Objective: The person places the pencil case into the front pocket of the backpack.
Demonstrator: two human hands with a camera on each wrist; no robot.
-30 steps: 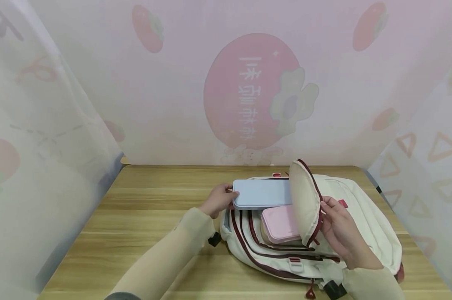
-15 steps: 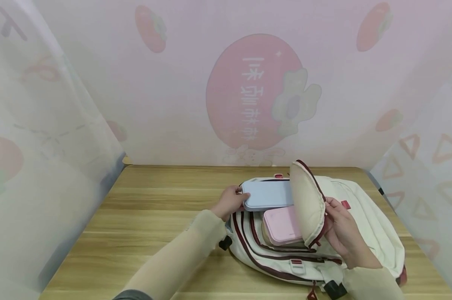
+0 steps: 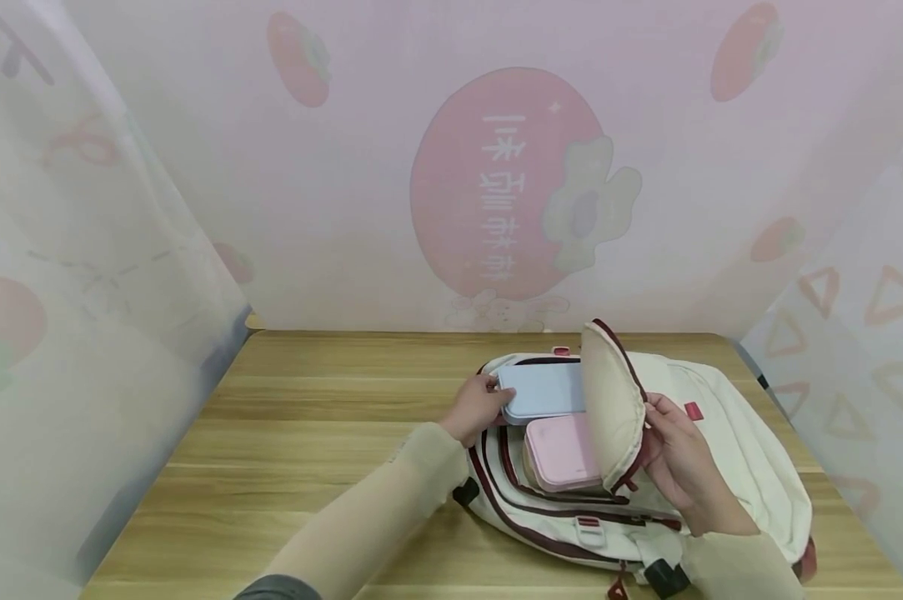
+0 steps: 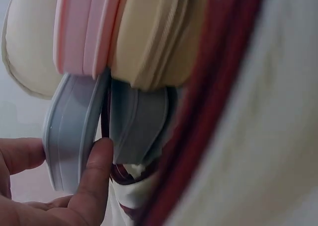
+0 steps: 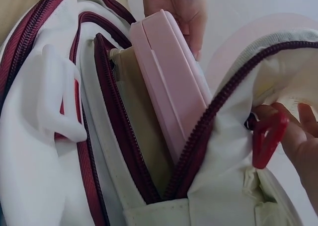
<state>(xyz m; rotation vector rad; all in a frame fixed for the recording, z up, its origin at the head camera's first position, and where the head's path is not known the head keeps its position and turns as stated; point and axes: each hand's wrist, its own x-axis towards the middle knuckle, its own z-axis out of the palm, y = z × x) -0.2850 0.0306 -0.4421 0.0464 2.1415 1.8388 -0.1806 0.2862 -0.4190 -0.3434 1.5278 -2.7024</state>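
A white backpack [image 3: 744, 442] with dark red zips lies on the table, its front pocket unzipped. My left hand [image 3: 475, 408] pinches the left end of a light blue pencil box [image 3: 547, 392], thumb on one face and fingers on the other. The raised pocket flap [image 3: 612, 408] hides the box's right end. My right hand [image 3: 679, 454] grips the flap by its zipped edge and holds it up. A pink box [image 3: 562, 450] sits in the pocket mouth, against a beige case [image 4: 144, 37]. Deeper in the left wrist view shows a grey-blue box [image 4: 139, 121].
The wooden table [image 3: 323, 400] extends to the left of the backpack. A printed curtain [image 3: 331, 208] stands behind and at both sides. A white buckle [image 5: 62, 97] and a red zip pull [image 5: 268, 141] hang on the bag; a black strap buckle [image 3: 667, 577] lies in front.
My left hand has moved right with the light blue pencil box, which has slid further behind the flap. My right hand keeps holding the flap up, nearly still.
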